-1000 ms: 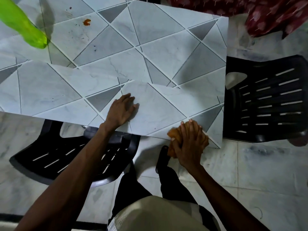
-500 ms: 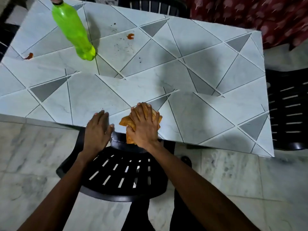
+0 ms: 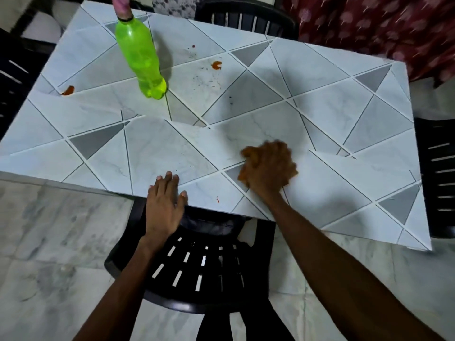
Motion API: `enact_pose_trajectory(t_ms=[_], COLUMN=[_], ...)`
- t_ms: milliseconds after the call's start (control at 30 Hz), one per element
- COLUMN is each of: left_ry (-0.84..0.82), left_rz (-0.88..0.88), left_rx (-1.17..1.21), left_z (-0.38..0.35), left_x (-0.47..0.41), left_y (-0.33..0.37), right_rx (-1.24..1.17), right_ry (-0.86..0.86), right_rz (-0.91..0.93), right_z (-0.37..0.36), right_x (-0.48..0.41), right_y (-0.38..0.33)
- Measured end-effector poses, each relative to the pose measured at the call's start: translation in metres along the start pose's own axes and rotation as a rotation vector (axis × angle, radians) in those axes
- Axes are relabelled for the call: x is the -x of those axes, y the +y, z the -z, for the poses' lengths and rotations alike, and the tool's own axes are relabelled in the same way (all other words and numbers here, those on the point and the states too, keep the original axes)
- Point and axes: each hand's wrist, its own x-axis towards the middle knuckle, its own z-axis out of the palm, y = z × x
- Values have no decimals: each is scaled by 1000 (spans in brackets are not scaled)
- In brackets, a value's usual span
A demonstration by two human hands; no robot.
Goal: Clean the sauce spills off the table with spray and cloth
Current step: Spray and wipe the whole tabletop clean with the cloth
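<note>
My right hand [image 3: 269, 166] presses an orange cloth [image 3: 246, 156] onto the marble-patterned table [image 3: 344, 114], a little in from the near edge; the hand is blurred and covers most of the cloth. My left hand [image 3: 163, 205] rests flat with straight fingers on the table's near edge. A green spray bottle [image 3: 140, 57] with a pink top stands at the far left. Orange sauce spots lie at the far middle [image 3: 216, 65] and at the left edge [image 3: 67, 90]. A small red fleck [image 3: 217, 199] sits near the front edge between my hands.
A black slatted chair [image 3: 197, 262] stands under the near edge below my arms. More black chairs stand at the far side [image 3: 246, 16] and at the right [image 3: 440, 178]. A red patterned fabric [image 3: 381, 28] hangs at the back right. The floor is pale marble.
My right hand has slid the cloth from the near edge further onto the table and to the right. My left hand has stayed at the near edge. The view has shifted.
</note>
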Motion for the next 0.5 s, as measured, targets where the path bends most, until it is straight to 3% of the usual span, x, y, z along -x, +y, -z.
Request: enact_pose_trajectory(t_ms=[133,267,400,500], left_ry=[-6,3,-26,-47], left_rz=[10,5,21,31], left_rx=[33,61,76,87], left_z=[2,7,9,12], left_x=[1,3,5,5], left_y=[-1,4,6,9], right_rx=[152,142,180,102], right_ry=[-98,-153,-135,-93], right_rz=[496,759,547,231], right_z=[-23,-5,19,19], right_x=[58,102,66,15], right_y=[-59,4,85,62])
